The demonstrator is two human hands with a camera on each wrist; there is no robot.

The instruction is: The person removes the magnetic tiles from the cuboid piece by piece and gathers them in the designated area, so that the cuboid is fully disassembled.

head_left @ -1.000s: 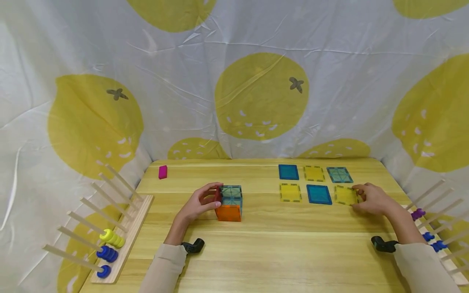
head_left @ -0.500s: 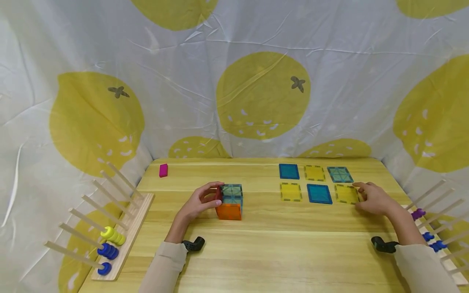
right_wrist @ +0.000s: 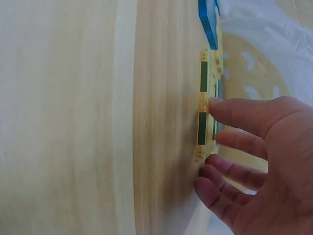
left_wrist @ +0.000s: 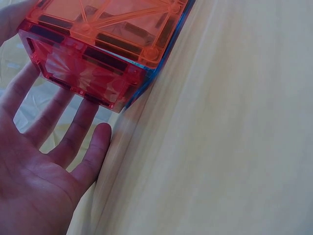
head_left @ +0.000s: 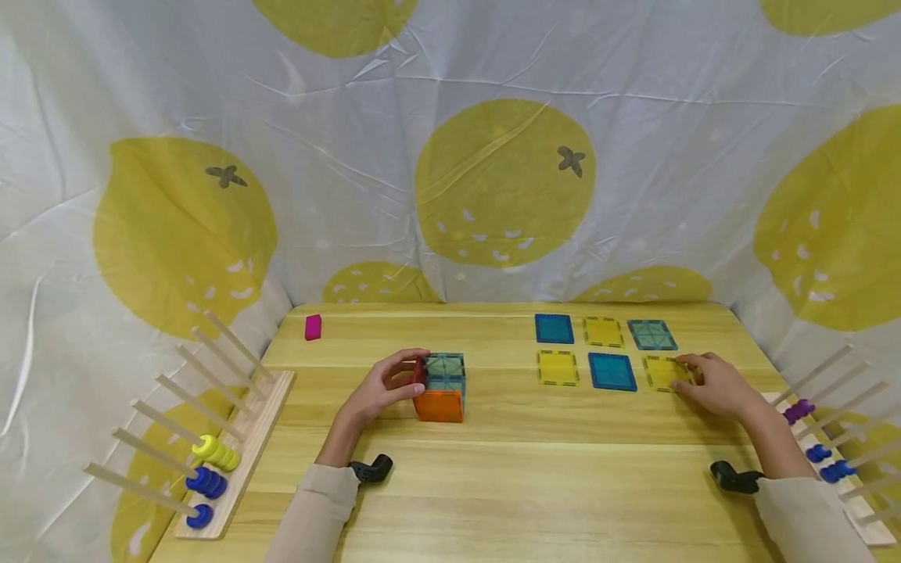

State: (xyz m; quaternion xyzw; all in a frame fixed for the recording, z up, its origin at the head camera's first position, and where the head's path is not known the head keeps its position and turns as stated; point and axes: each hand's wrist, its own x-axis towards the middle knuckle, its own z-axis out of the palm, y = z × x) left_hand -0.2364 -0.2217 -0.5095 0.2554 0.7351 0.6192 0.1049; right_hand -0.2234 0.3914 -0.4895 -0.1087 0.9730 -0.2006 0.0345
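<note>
My left hand [head_left: 376, 389] holds a cube of see-through magnetic tiles [head_left: 441, 405] on the table, its thumb over the near top edge. In the left wrist view the cube's orange tile [left_wrist: 117, 29] and red tile [left_wrist: 83, 71] show, with fingertips right at the red one's lower edge. My right hand [head_left: 718, 383] is at the right end of a yellow magnetic tile [head_left: 659, 374] lying flat. In the right wrist view the thumb [right_wrist: 244, 112] rests on this tile's face, and the other fingers [right_wrist: 232, 171] bend around its end.
Left of that yellow tile lie a blue tile [head_left: 612, 371] and another yellow tile [head_left: 558, 367]. Behind are a blue tile [head_left: 554, 328], a yellow tile [head_left: 602, 331] and a teal tile [head_left: 652, 335]. A pink block [head_left: 313, 328] lies back left. Peg racks [head_left: 263, 438] with rings flank both sides.
My right thumb has shifted slightly left and away from me, onto the yellow tile's near right corner. My left hand and the cube stay in place.
</note>
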